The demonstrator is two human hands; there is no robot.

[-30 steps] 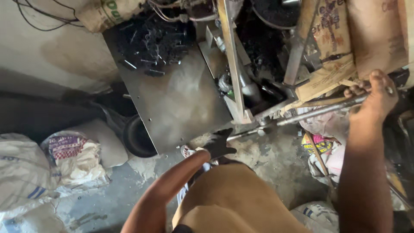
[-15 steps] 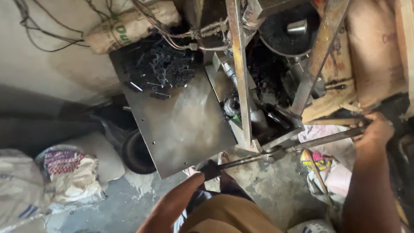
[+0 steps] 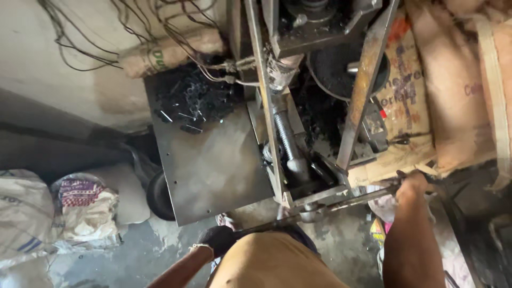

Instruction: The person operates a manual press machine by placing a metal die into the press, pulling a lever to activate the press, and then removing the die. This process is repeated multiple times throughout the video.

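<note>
Since the frame half a second before, the long metal bar [image 3: 325, 205] had swung lower and nearer the body, and the view had closed in on the machine. The left hand [image 3: 217, 239], black with grime or gloved, was curled around the bar's near end at lower left, fingers wrapped about it. The bar itself looked thin, grey and dull, running slightly uphill from that hand, under the foot of the press frame [image 3: 298, 133], to the right hand [image 3: 412, 182], which was clenched around its far end. Left of the frame, a flat steel tabletop [image 3: 213, 165] carried a heap of small black metal pieces [image 3: 189, 98] at its far edge. Beneath it the concrete floor [image 3: 133, 250] was stained and dusty, with white sacks [image 3: 80, 208] against the wall at left, tangled wires [image 3: 106, 37] above, and brown sacks [image 3: 442, 96] stacked at right.
</note>
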